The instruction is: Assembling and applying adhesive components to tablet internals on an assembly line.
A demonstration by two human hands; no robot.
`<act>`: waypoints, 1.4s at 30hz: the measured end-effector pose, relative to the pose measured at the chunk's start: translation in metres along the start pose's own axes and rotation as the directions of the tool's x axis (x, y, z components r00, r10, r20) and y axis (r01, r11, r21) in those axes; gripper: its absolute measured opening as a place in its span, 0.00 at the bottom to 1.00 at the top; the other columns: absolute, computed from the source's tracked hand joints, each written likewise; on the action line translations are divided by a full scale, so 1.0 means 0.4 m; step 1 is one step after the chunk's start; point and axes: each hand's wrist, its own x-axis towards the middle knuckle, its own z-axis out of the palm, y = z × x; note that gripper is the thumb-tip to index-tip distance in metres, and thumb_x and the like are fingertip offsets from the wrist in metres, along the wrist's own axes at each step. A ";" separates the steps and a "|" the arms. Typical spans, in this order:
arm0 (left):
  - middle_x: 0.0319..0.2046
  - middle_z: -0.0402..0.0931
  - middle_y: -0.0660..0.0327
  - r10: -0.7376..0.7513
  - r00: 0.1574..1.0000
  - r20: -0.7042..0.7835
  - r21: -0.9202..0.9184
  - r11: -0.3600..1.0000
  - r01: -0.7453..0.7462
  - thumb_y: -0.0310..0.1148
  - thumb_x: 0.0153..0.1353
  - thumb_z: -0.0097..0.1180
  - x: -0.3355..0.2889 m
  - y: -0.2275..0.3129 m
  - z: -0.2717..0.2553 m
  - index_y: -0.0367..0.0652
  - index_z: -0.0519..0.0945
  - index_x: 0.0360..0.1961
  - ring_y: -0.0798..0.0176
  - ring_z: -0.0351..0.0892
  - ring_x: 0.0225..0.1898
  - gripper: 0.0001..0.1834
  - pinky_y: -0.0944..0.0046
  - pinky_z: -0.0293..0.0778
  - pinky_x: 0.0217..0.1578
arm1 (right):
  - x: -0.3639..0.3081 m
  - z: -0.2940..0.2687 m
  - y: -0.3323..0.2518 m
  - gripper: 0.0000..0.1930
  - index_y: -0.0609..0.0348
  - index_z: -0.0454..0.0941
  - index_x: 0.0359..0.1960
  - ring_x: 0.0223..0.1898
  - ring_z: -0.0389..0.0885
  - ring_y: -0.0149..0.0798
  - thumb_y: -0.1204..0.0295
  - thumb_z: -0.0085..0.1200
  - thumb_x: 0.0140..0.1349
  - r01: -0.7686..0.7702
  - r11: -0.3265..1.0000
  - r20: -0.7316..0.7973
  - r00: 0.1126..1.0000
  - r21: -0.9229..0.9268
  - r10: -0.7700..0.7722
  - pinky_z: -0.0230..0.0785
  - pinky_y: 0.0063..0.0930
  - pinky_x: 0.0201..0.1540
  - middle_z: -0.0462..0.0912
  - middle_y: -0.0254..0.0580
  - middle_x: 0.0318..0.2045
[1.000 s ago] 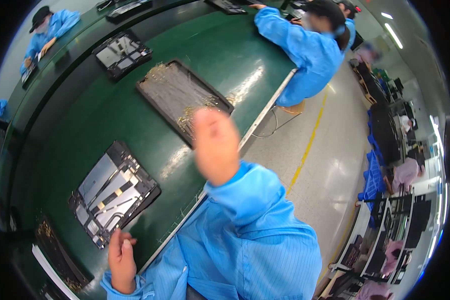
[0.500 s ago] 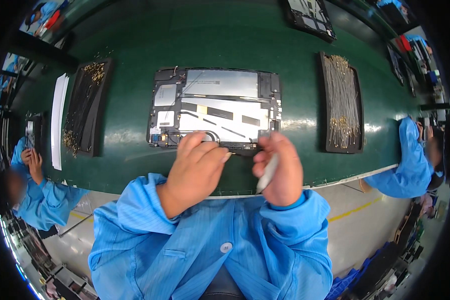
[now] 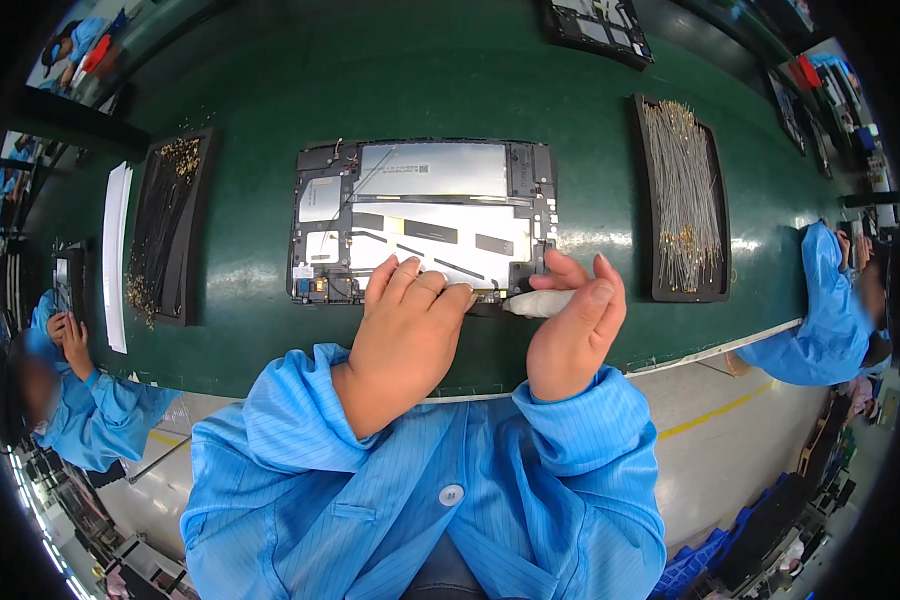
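An opened tablet-like device [image 3: 440, 225] lies on the green bench in front of me, its silver plates, black frame and thin dark cables showing. My left hand [image 3: 405, 330] rests on the near edge, fingers bent and held close together. What lies under those fingertips is hidden. In my right hand [image 3: 575, 340] is a white tapered stick-like tool [image 3: 542, 303], gripped by the thumb with some fingers raised. The tool's tip points left and meets the device's near edge, just right of my left fingers.
A black tray [image 3: 205, 200] of dark cables with gold ends stands left, beside a white strip [image 3: 117, 260]. Another tray [image 3: 722, 200] holds grey cables at right. A second opened device [image 3: 600, 30] lies at the far side. Co-workers in blue sit at both sides.
The white tool has swung from pointing down toward me to lying nearly level, tip at the device's edge. My right fingers have lifted. My left hand has shifted slightly right.
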 end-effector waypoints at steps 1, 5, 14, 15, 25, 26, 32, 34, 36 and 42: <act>0.30 0.69 0.61 -0.005 1.000 0.028 0.011 1.000 0.005 0.27 0.43 0.52 0.001 0.002 -0.004 0.44 0.74 0.30 0.53 0.64 0.41 0.10 0.54 0.55 0.48 | 0.000 0.001 0.013 0.16 0.62 0.55 0.46 0.32 0.69 0.33 0.66 0.32 0.60 0.080 0.997 0.024 0.996 0.005 -0.080 0.63 0.26 0.38 0.71 0.50 0.36; 0.30 0.70 0.61 -0.011 0.999 0.053 0.044 0.999 0.009 0.28 0.43 0.52 0.002 0.002 -0.008 0.44 0.74 0.31 0.54 0.65 0.41 0.10 0.54 0.55 0.48 | 0.002 0.003 0.049 0.14 0.61 0.56 0.46 0.31 0.70 0.34 0.69 0.34 0.60 0.280 0.960 0.089 0.956 -0.001 -0.279 0.64 0.26 0.37 0.72 0.50 0.36; 0.29 0.70 0.60 0.009 0.999 0.045 0.061 0.998 -0.012 0.29 0.44 0.51 0.003 0.002 0.001 0.43 0.74 0.30 0.54 0.66 0.40 0.09 0.55 0.56 0.48 | 0.006 0.003 0.039 0.09 0.61 0.65 0.36 0.29 0.73 0.34 0.71 0.43 0.55 0.280 0.945 0.207 0.947 -0.167 -0.244 0.65 0.24 0.34 0.75 0.45 0.30; 0.29 0.70 0.60 0.013 0.999 0.045 0.057 0.998 -0.016 0.29 0.44 0.51 0.003 0.000 0.003 0.43 0.74 0.30 0.54 0.66 0.40 0.09 0.55 0.56 0.48 | 0.014 0.007 0.018 0.09 0.61 0.65 0.36 0.29 0.73 0.34 0.71 0.43 0.55 0.282 0.944 0.204 0.948 -0.172 -0.246 0.65 0.24 0.34 0.75 0.45 0.30; 0.28 0.70 0.62 -0.018 0.994 0.105 0.021 1.000 0.016 0.30 0.45 0.50 0.010 -0.013 -0.010 0.45 0.75 0.27 0.57 0.66 0.39 0.06 0.56 0.56 0.46 | 0.068 0.009 0.004 0.12 0.62 0.64 0.35 0.22 0.72 0.32 0.65 0.35 0.59 -0.126 0.992 0.170 0.978 0.031 0.119 0.65 0.24 0.27 0.74 0.45 0.25; 0.28 0.70 0.62 -0.004 0.997 0.078 0.030 1.000 0.001 0.29 0.45 0.50 0.010 -0.014 -0.011 0.46 0.75 0.27 0.57 0.66 0.39 0.06 0.56 0.56 0.46 | 0.070 0.005 -0.005 0.13 0.62 0.61 0.39 0.23 0.71 0.31 0.64 0.33 0.60 -0.081 0.996 0.141 0.987 0.047 0.074 0.65 0.24 0.27 0.74 0.45 0.26; 0.27 0.69 0.64 0.002 1.000 0.010 -0.031 1.000 -0.002 0.29 0.45 0.50 0.004 -0.015 -0.004 0.46 0.75 0.27 0.57 0.66 0.38 0.06 0.56 0.55 0.47 | 0.014 -0.008 0.024 0.14 0.62 0.57 0.42 0.23 0.71 0.31 0.65 0.33 0.60 -0.038 0.999 0.104 0.994 0.015 0.036 0.66 0.22 0.28 0.73 0.47 0.28; 0.26 0.69 0.64 0.006 1.000 0.010 -0.012 1.000 -0.006 0.29 0.45 0.51 0.000 -0.015 -0.002 0.46 0.75 0.27 0.57 0.66 0.39 0.06 0.56 0.55 0.47 | 0.006 -0.001 0.026 0.13 0.61 0.57 0.42 0.23 0.71 0.30 0.66 0.33 0.60 0.006 0.999 0.106 0.994 0.036 -0.010 0.65 0.22 0.29 0.73 0.47 0.28; 0.26 0.69 0.64 0.006 1.000 0.016 0.003 1.000 -0.006 0.29 0.44 0.51 -0.001 -0.012 0.001 0.46 0.74 0.28 0.57 0.66 0.39 0.06 0.56 0.55 0.47 | 0.003 0.001 0.032 0.13 0.61 0.57 0.42 0.24 0.71 0.30 0.66 0.33 0.60 0.052 0.997 0.106 0.993 0.056 -0.058 0.65 0.22 0.29 0.73 0.47 0.28; 0.27 0.69 0.63 -0.002 0.999 0.034 0.031 1.000 0.001 0.29 0.44 0.51 0.002 -0.004 -0.004 0.46 0.74 0.28 0.55 0.66 0.39 0.07 0.54 0.55 0.48 | 0.000 -0.001 0.047 0.15 0.60 0.56 0.43 0.27 0.71 0.33 0.62 0.28 0.61 0.174 0.980 0.180 0.971 -0.096 -0.155 0.66 0.25 0.31 0.73 0.47 0.28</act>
